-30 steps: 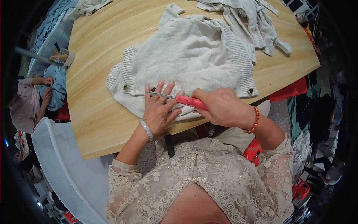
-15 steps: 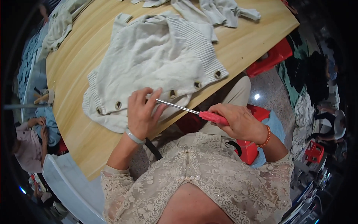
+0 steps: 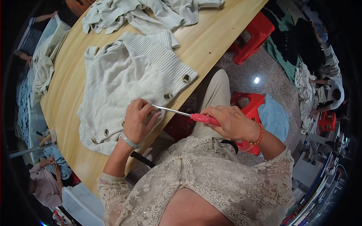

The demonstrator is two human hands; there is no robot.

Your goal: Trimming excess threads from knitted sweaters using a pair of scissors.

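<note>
Left hand (image 3: 136, 121) no longer flat: fingers curled at tip of red-handled tool (image 3: 200, 118).
Right hand (image 3: 235, 122) closed round it; left's hold unclear; work on cardigan (image 3: 118, 88) likely paused.

Red stool (image 3: 258, 32) on a speckled floor (image 3: 281, 84)
Light-blue knitwear (image 3: 273, 113) drapes over a second red stool (image 3: 254, 109); green cloth (image 3: 275, 52) lies beyond, and at left a co-worker in a pink top (image 3: 46, 186) touches blue fabric (image 3: 62, 165).

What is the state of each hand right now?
Right hand: closed, holding the red-handled tool.
Left hand: fingers bent near the tool's tip; whether it grips the knitwear cannot be told.
</note>
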